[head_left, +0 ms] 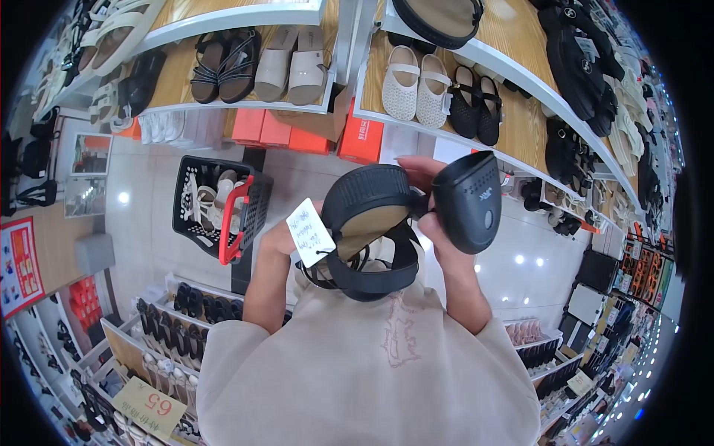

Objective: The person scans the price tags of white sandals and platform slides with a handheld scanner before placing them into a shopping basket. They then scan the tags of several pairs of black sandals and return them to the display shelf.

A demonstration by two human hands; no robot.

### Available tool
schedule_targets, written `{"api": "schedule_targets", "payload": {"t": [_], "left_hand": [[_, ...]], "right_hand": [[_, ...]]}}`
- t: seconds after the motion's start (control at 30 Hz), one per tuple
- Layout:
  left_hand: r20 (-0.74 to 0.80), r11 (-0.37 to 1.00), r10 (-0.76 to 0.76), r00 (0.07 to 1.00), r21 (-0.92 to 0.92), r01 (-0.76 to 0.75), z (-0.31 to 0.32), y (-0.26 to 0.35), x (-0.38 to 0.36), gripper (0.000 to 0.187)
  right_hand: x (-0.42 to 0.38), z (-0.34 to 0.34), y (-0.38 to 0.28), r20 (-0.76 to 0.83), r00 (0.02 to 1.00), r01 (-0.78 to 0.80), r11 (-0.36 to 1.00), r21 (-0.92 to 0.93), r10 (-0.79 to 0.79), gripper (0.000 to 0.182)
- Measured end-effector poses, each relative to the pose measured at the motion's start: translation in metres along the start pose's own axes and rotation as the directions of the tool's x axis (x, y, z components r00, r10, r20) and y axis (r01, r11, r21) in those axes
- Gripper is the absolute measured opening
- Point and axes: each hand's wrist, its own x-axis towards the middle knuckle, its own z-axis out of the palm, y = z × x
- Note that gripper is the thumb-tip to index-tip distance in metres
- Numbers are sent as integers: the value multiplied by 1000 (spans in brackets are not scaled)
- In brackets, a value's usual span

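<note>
My left hand (281, 236) grips a black strappy sandal (366, 189) by its side, in front of my chest; most of its fingers are hidden behind the sandal. The sandal's tan insole and thick ridged black edge show, and its black straps hang toward my shirt. A white tag (311, 233) with handwriting dangles from it near my left hand. My right hand (439, 230) is closed around a black device that looks like a handheld scanner (470, 204), held just right of the sandal. The thumb shows, while the scanner covers part of the hand.
A black basket with a red handle (235, 219) stands on the floor to the left, with light-coloured shoes inside. Shelves ahead hold beige slides (306, 67), white clogs (416, 85) and black shoes (476, 104). Orange-red boxes (361, 137) sit below. More shoe racks (178, 327) stand close behind me.
</note>
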Motion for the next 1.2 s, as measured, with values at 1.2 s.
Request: {"api": "schedule_targets", "payload": {"t": [1.2], "left_hand": [[128,274,481,867,918,-288,94,111,9,89]], "right_hand": [[5,7,11,-111,994,-19,990,-142,3,54]]}}
